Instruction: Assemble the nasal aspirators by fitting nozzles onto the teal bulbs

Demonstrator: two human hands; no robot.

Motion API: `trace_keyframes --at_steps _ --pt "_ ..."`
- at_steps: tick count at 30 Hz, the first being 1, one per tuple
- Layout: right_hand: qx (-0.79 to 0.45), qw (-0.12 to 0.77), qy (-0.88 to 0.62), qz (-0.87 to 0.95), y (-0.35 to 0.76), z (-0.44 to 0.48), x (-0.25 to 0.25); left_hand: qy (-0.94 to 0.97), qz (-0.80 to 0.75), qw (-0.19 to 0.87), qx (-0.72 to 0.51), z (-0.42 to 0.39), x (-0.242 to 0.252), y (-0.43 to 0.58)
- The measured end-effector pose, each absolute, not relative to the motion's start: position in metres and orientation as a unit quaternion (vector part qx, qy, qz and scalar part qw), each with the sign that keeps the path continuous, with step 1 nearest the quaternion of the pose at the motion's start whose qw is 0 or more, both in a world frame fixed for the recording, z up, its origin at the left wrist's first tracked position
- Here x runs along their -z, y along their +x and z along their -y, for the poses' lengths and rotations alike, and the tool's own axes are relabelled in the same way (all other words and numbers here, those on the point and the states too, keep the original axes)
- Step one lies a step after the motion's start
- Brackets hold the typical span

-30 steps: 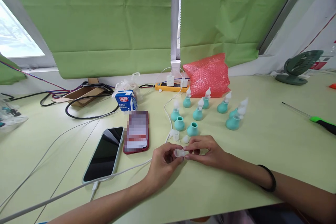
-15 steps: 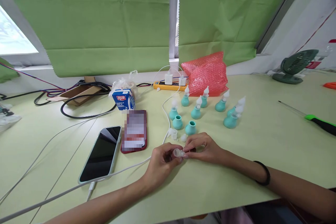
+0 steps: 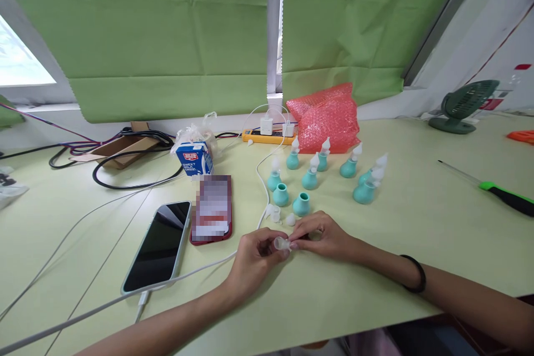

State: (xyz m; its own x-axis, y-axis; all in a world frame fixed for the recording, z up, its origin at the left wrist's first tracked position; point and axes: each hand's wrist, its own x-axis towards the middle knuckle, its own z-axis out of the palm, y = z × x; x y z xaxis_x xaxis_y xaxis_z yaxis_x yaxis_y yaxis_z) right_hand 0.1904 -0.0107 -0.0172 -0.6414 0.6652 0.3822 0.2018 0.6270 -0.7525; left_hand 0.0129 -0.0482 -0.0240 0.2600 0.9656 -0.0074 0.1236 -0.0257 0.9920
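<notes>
Between my two hands is a small translucent plastic nozzle piece [image 3: 282,243], its wide round mouth turned toward the left. My left hand [image 3: 254,258] pinches it from the left, thumb and forefinger closed around it. From the other side, the fingertips of my right hand [image 3: 319,236] grip its narrow end. Just beyond my hands lie a loose clear nozzle part [image 3: 275,213] and a small white round piece [image 3: 291,219]. Two teal rubber bulbs with open necks, one left [image 3: 281,194] and one right [image 3: 301,204], stand behind these. Farther back are several teal bulbs fitted with pointed clear tips [image 3: 310,173].
Left of my hands lie a red-cased phone [image 3: 211,208] and a black-screened phone [image 3: 158,247] with a white cable [image 3: 200,268]. Behind stand a milk carton [image 3: 194,159], a yellow power strip [image 3: 254,137] and red bubble wrap [image 3: 327,122]. A screwdriver [image 3: 496,189] and fan [image 3: 463,105] are right.
My hands hold nearly the same pose around the nozzle piece. The whole view has shifted slightly, with things appearing a little farther left.
</notes>
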Motion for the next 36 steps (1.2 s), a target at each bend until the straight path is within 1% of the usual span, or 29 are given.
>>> trace_keyframes --at_steps 6,11,13,17,21,27,36 --pt "-0.31 0.357 -0.26 0.842 0.189 0.0132 0.0155 0.589 -0.456 0.535 -0.399 0.0497 0.0229 0.0129" --pt "-0.268 0.415 -0.255 0.831 0.187 0.0158 0.012 0.58 -0.472 0.529 -0.401 0.0491 0.0235 0.0126" --pt "-0.256 0.419 -0.244 0.836 0.1865 0.0173 0.0118 0.575 -0.484 0.523 -0.402 0.0495 0.0234 0.0129" --pt "-0.239 0.407 -0.224 0.853 0.1859 0.0191 0.0126 0.569 -0.494 0.519 -0.403 0.051 0.0224 0.0137" --pt "-0.241 0.391 -0.234 0.857 0.1868 0.0184 0.0126 0.574 -0.498 0.512 -0.402 0.0518 0.0225 0.0141" --pt "-0.279 0.327 -0.243 0.869 0.1914 0.0151 0.0112 0.59 -0.492 0.503 -0.395 0.0508 0.0241 0.013" --pt "-0.21 0.318 -0.216 0.899 0.1904 0.0187 0.0094 0.588 -0.494 0.507 -0.391 0.0511 0.0243 0.0134"
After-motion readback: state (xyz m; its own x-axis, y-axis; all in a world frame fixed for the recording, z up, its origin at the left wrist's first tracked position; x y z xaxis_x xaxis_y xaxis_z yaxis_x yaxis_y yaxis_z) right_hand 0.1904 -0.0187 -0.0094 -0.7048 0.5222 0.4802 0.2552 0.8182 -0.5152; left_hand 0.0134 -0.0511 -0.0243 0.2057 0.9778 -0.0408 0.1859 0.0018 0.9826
